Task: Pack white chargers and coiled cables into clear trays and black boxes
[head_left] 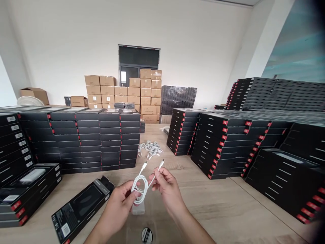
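A coiled white charging cable (140, 189) is held up over the table between both hands. My left hand (121, 200) is closed on the coil, its thumb pressed across the loops. My right hand (166, 184) pinches one end of the same cable just below its plug; the other plug sticks up above the coil. Beneath the coil, a small clear-looking piece (138, 208) is partly covered, and I cannot make out what it is. To the left lies a black box (82, 206) with its far end flap open.
Loose white cables (151, 149) lie in a pile ahead. Stacks of black boxes stand at the left (109, 139) and right (215, 145). A round black-and-white labelled object (147, 235) is at the near edge. Brown cartons (146, 92) are piled by the back wall.
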Demonstrator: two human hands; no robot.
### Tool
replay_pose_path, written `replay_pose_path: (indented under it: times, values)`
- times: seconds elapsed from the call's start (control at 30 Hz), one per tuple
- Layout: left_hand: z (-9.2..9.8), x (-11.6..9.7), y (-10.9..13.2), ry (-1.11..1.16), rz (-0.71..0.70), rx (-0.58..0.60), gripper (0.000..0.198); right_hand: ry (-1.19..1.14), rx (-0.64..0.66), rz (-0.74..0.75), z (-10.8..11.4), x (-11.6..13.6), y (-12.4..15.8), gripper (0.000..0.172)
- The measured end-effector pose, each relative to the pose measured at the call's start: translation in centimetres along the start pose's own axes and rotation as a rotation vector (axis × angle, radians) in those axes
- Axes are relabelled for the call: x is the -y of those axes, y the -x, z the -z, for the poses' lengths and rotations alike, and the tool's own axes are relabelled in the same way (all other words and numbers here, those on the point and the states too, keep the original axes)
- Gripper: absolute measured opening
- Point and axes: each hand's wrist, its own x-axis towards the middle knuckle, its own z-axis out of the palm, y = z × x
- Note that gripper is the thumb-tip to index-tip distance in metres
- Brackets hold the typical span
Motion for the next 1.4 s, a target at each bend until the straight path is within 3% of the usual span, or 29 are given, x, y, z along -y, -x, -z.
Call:
replay_pose_path:
  times: [0.17, 0.33, 0.5, 0.67, 0.83, 1.0, 1.07, 1.13, 1.23, 1.3, 1.4]
  values:
    - [0.3, 0.8, -0.2, 0.124, 0.076, -0.095, 0.031, 0.041, -0.009, -0.022, 0.5, 0.6, -0.1, 0.031]
    - [0.3, 1.2, -0.5, 0.244, 0.153, -0.236, 0.033, -0.024, 0.036, -0.093, -0.5, 0.3, 0.5, 0.031]
    - [-0.2, 0.8, -0.3, 0.416, 0.159, -0.247, 0.031, -0.086, 0.119, -0.149, -1.7, 0.0, 1.4, 0.027]
    - [-0.3, 0.4, 0.2, 0.641, 0.286, -0.092, 0.025, 0.022, 0.169, -0.057, -2.1, 0.6, 2.1, 0.021]
    - [0.0, 1.0, 0.3, 0.828, 0.473, 0.065, 0.026, 0.411, 0.36, 0.183, -2.2, 2.6, 2.8, 0.009]
    - [-0.6, 1.5, 0.5, 0.739, 0.575, 0.034, 0.034, 0.607, 0.516, 0.254, -2.7, 3.1, 3.6, 0.031]
    - [-0.8, 1.5, 0.7, 0.665, 0.569, 0.024, 0.033, 0.646, 0.548, 0.264, -2.9, 2.9, 3.8, 0.021]
    - [-0.9, 1.2, 0.8, 0.645, 0.565, 0.064, 0.032, 0.635, 0.512, 0.281, -2.9, 2.7, 3.7, 0.01]
    - [-0.5, 0.8, 1.0, 0.743, 0.586, 0.222, 0.029, 0.52, 0.254, 0.28, -2.5, 2.6, 3.2, 0.006]
    - [-0.1, 0.6, 1.1, 0.806, 0.585, 0.328, 0.025, 0.392, 0.114, 0.209, -2.0, 2.5, 2.6, 0.014]
    - [0.0, 0.6, 1.3, 0.806, 0.567, 0.438, 0.018, 0.155, 0.19, 0.003, -1.5, 2.1, 2.0, 0.027]
